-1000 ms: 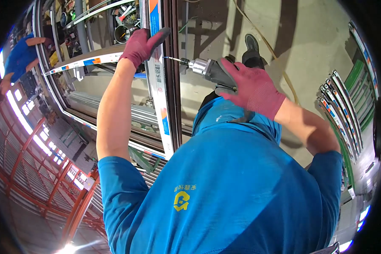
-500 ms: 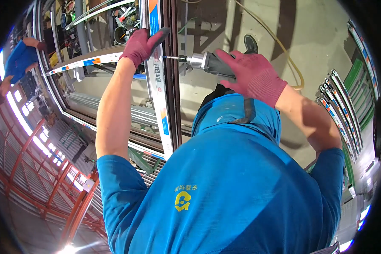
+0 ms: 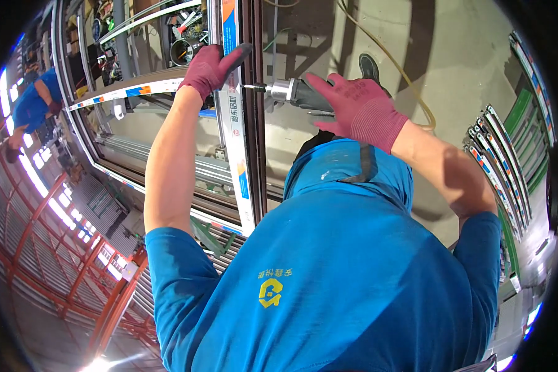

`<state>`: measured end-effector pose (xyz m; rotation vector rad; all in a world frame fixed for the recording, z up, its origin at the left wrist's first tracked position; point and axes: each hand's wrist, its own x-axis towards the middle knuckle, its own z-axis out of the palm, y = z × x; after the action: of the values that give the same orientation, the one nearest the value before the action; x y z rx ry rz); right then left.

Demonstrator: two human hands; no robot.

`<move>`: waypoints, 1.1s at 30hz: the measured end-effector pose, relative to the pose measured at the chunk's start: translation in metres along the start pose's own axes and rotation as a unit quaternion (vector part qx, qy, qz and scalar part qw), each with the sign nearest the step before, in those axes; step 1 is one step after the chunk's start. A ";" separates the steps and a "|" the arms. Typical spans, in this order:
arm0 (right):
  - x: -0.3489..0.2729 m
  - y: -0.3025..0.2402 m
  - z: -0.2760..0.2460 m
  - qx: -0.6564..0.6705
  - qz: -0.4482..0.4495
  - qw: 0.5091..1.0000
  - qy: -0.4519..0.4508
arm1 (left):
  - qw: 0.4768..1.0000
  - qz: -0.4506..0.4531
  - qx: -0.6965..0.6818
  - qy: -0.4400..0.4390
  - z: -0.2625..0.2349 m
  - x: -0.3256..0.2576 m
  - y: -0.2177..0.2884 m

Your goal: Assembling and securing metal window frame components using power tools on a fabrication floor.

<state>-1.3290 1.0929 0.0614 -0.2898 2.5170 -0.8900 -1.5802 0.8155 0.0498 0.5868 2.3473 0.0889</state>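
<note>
My left hand (image 3: pixel 209 70), in a maroon glove with dark fingertips, is closed over the long upright bar of a metal frame (image 3: pixel 234 127). Its thumb lies across the bar's top, and the other fingers are partly hidden. To the right, my right hand (image 3: pixel 361 110) in a matching glove grips a power drill (image 3: pixel 308 97) with a dark body and silver chuck. The drill lies level, pointing left, and its thin bit meets the brown side of the bar just below my left thumb. How deep the bit sits cannot be seen.
A crossbar (image 3: pixel 127 92) with printed film runs left from the bar. Tools and loose parts (image 3: pixel 183 46) lie beyond it. A yellowish hose (image 3: pixel 403 68) curves over the floor. Film-covered profiles (image 3: pixel 499 164) stand stacked at right. A co-worker in blue (image 3: pixel 37 102) is at far left.
My right hand and the drill have shifted a little left, toward the bar, and less of the bit shows. My left hand keeps its hold. The co-worker at far left has changed posture.
</note>
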 end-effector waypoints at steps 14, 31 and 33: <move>-0.063 0.021 -0.009 0.256 0.091 0.962 0.036 | 0.710 0.022 -0.607 0.356 0.011 -0.110 0.006; -0.059 -0.027 0.002 0.349 0.067 0.935 -0.006 | 0.514 -0.007 -0.815 0.266 0.147 -0.141 0.102; -0.057 -0.033 -0.002 0.354 0.045 0.934 0.007 | 0.514 0.011 -0.814 0.271 0.134 -0.146 0.110</move>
<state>-1.2783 1.0882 0.1030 0.0675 2.0205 -1.6709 -1.3551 0.8367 0.0654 -0.4952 1.5540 2.4001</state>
